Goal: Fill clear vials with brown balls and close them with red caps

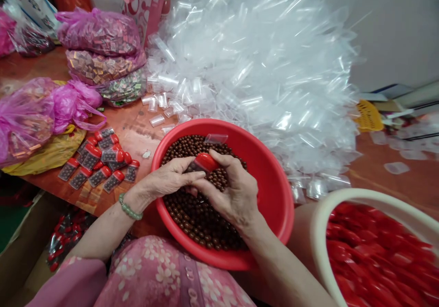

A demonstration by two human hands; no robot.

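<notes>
A red plastic basin (274, 192) full of small brown beads (199, 215) sits in front of me. Over it, my left hand (168, 179) and my right hand (233, 192) meet, fingers pinched together. Between them is a small clear tube with a red cap (206, 162); both hands grip it, the right thumb and forefinger on the cap. A clear empty tube (216, 138) lies on the beads just behind. A green bead bracelet (129, 210) is on my left wrist.
Several filled red-capped tubes (98, 160) lie on the table at left. A big heap of clear empty tubes (254, 64) rises behind the basin. Pink bags (41, 110) of packets stand far left. A white basin of red caps (377, 256) is at lower right.
</notes>
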